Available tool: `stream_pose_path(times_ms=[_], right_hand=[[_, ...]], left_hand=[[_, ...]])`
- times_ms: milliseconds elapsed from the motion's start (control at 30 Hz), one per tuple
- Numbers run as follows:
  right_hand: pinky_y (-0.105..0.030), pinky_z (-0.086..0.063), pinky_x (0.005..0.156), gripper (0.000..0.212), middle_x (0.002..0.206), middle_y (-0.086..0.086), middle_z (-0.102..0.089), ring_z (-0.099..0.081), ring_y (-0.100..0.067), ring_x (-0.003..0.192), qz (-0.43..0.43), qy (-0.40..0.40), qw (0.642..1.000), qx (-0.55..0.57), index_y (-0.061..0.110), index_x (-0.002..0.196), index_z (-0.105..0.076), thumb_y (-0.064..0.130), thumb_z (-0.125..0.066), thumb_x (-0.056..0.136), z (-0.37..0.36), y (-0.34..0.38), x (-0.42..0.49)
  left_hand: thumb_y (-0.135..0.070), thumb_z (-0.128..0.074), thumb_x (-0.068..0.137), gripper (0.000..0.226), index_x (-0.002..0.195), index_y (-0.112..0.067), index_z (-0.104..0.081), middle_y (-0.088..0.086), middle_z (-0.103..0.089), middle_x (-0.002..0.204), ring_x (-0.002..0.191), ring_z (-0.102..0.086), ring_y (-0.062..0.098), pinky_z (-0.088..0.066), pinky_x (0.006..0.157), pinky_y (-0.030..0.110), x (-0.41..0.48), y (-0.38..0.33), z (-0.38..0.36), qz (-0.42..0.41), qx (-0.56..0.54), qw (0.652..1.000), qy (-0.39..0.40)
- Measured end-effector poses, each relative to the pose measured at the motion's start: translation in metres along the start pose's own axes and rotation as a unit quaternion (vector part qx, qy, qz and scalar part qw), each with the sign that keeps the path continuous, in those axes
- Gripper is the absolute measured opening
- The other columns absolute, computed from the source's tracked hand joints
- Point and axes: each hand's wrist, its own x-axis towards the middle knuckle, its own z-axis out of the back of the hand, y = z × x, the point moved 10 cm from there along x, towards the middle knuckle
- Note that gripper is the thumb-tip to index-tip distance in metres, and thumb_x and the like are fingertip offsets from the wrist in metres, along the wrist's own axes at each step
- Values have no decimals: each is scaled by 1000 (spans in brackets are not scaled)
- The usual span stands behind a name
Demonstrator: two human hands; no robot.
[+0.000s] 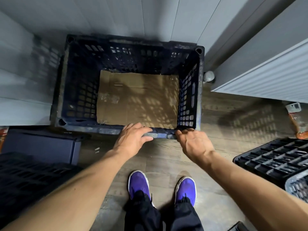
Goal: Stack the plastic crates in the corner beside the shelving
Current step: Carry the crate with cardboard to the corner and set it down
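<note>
Head view, dark blue plastic crate (80,90) on wooden floor (166,157) in the corner, cardboard sheet (138,100) lining its bottom, left hand (131,139) resting loose-fingered on near rim, right hand (193,142) curling fingers over same rim

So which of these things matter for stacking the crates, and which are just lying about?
For the job: blue crate, black crate at right, left hand and right hand at the blue crate's rim.
Lying about: cardboard sheet, radiator, orange wrapper.
</note>
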Motion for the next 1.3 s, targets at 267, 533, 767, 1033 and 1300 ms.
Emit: stream_pose_path(times_ms=[267,533,767,1033,1300], right_hand=[[-29,-38,61,35,103,5,-69,-65,-20,93,-12,-10,999,-40,25,132,-53,25,-44,98,-5,-17,-22],[-34,-42,66,31,113,3,-65,-59,-26,107,-25,-24,999,40,24,126,-50,23,-34,100,-4,-26,-24],[-34,-46,68,27,111,2,-67,-61,-26,104,-43,-26,998,36,26,124,-52,26,-38,100,5,-42,-15],[-36,-40,98,53,124,-7,-56,-45,-28,118,-70,-34,996,40,11,140,-41,15,-45,87,9,-30,-39],[-38,-46,90,40,129,-4,-53,-47,-27,118,-86,17,987,135,18,134,-44,31,-45,96,31,-55,-113]], left_hand=[[-60,-48,81,53,109,-23,-75,-2,-65,92,90,-58,23,-22,92,25,-3,-14,-12,-38,-54,996,-54],[-58,-48,84,51,109,-23,-75,-2,-65,92,90,-58,24,-25,93,28,3,-24,-9,-59,-51,993,-84],[-52,-58,86,40,116,-29,-71,-3,-64,105,106,-55,21,-26,93,31,14,-27,-7,-23,-38,997,-64],[-42,-55,96,44,138,-28,-54,-1,-54,132,124,-45,23,-24,112,36,-5,-45,-4,54,17,998,-31],[-43,-51,98,56,148,-24,-38,-1,-40,148,139,-31,19,-24,112,35,-52,-96,18,84,23,996,36]])
